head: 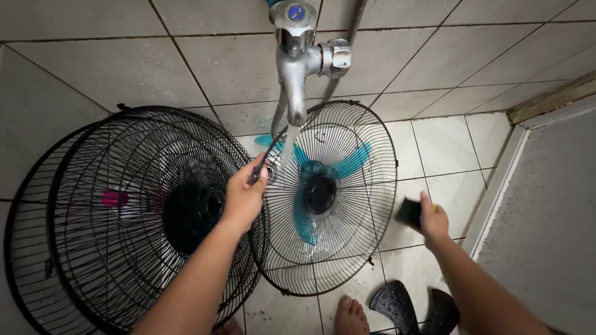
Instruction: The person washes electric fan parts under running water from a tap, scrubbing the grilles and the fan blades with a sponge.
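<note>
Water from the chrome wall tap runs onto the round black wire fan grille standing on the tiled floor, its rim pinched in my left hand. My right hand, beside the grille, is clamped around a dark scrubbing sponge. Two larger black wire grilles lean against the wall at left.

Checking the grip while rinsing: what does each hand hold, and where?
Left hand grips the fan grille at its rim's upper left edge. Right hand holds a dark scrubbing pad by one end.
</note>
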